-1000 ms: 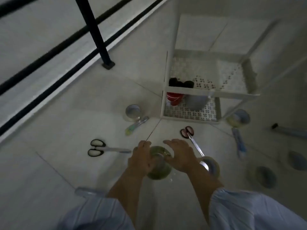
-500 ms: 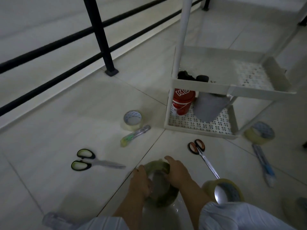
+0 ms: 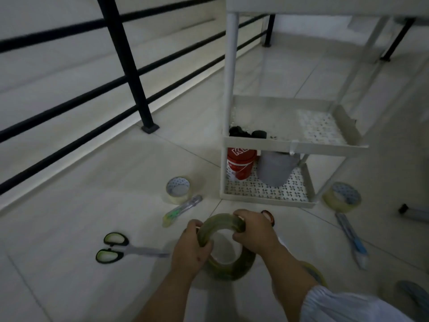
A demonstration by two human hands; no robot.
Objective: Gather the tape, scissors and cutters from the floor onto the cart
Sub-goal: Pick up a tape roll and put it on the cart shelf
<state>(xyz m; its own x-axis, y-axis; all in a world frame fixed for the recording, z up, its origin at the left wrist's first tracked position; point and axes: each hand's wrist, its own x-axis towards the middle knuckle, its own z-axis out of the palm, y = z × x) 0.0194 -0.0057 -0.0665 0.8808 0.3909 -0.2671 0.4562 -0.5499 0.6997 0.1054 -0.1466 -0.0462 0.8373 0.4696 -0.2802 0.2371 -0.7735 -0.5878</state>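
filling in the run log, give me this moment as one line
stage: pickup | hands: left and right both on tape roll | on floor: scissors, cutter | cart: no tape on it

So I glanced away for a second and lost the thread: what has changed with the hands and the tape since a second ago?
Both hands, left hand and right hand, kept hold of the green tape roll and raised it off the floor, tipping it upright toward the cart. The black-handled scissors, green cutter, small tape roll and blue cutter stayed put.
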